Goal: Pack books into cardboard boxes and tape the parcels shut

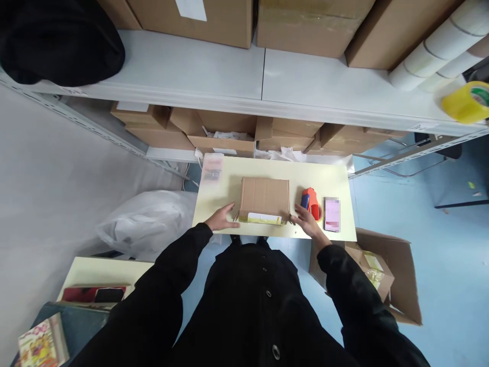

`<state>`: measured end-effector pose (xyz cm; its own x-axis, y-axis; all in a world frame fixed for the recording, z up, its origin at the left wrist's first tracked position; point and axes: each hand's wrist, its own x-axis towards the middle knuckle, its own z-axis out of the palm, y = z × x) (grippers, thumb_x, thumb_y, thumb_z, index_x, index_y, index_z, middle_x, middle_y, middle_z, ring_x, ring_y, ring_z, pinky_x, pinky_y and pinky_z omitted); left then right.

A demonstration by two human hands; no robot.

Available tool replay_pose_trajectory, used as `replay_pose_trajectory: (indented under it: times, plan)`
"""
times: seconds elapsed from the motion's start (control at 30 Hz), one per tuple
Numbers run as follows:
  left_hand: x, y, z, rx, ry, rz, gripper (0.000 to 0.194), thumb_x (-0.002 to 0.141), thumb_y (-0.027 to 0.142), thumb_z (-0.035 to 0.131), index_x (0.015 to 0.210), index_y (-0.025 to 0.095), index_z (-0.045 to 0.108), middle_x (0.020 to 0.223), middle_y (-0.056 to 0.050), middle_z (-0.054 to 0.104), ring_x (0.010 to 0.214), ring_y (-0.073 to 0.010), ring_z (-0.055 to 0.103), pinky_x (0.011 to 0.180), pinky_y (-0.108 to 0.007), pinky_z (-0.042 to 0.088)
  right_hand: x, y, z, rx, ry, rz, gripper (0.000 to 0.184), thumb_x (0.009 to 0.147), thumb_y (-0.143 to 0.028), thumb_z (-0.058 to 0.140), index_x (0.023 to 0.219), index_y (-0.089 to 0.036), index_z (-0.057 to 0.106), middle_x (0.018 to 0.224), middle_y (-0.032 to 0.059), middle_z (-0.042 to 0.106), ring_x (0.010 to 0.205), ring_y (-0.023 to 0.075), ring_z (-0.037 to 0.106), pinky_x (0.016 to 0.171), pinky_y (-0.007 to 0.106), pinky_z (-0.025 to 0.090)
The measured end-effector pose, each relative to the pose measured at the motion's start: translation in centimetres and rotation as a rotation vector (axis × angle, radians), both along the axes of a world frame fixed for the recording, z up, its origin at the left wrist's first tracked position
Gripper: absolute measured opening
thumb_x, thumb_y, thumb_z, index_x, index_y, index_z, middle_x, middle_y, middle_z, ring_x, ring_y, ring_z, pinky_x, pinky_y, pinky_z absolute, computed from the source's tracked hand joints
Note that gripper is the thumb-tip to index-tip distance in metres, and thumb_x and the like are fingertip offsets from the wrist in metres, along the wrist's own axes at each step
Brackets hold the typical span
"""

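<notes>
A closed brown cardboard box (265,193) lies in the middle of a pale yellow table (229,171), a strip of clear tape and a white label along its near side. To its left is my left hand (222,218), thumb and fingers apart, close to the lower left corner. My right hand (306,221) is at the lower right corner with its fingers spread, near or just touching the cardboard. Neither hand grips anything. Just beyond my right hand sits a red and blue tape dispenser (311,203), and right of it a phone (331,214) lies flat.
Above the table runs a grey shelf (191,66) with cardboard boxes, white rolls and a yellow tape roll (468,102). An open carton (401,275) holding a taped box stands on the floor at right. A plastic bag (148,221) lies at left.
</notes>
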<state>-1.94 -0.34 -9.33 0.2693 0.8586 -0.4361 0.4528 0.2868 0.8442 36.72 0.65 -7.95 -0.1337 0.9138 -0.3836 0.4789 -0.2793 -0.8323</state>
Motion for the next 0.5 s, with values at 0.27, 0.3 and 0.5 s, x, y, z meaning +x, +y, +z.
replay_pose_trajectory:
  times: [0.27, 0.3, 0.5]
  plan:
    - [1.6, -2.5, -0.8, 0.251, 0.242, -0.038, 0.037, 0.078, 0.028, 0.057, 0.113, 0.017, 0.066, 0.106, -0.009, 0.072, 0.098, -0.0246, 0.067, 0.087, -0.033, 0.051, -0.1, -3.5, -2.2, 0.283, -0.242, 0.104, 0.046, 0.079, -0.045, 0.06, 0.116, -0.017, 0.059, 0.102, 0.014, 0.068, 0.087, 0.0258, 0.066, 0.079, 0.043, 0.051]
    - [1.9, -2.3, -0.7, 0.276, 0.253, -0.038, 0.032, 0.08, 0.027, 0.055, 0.107, 0.017, 0.068, 0.101, -0.008, 0.073, 0.094, -0.0239, 0.068, 0.084, -0.032, 0.051, -0.5, -3.2, -2.1, 0.279, -0.264, 0.105, 0.037, 0.082, -0.042, 0.055, 0.108, -0.017, 0.062, 0.094, 0.0121, 0.069, 0.081, 0.0241, 0.066, 0.076, 0.04, 0.052]
    - [2.0, -1.9, 1.5, 0.387, 0.247, 0.044, 0.022, 0.085, 0.027, 0.047, 0.083, 0.017, 0.068, 0.08, -0.006, 0.071, 0.075, -0.0187, 0.066, 0.07, -0.025, 0.048, -0.5, -1.5, 0.9, 0.276, -0.393, 0.115, 0.03, 0.086, -0.043, 0.043, 0.073, -0.02, 0.057, 0.063, 0.0049, 0.063, 0.056, 0.0185, 0.057, 0.055, 0.029, 0.044]
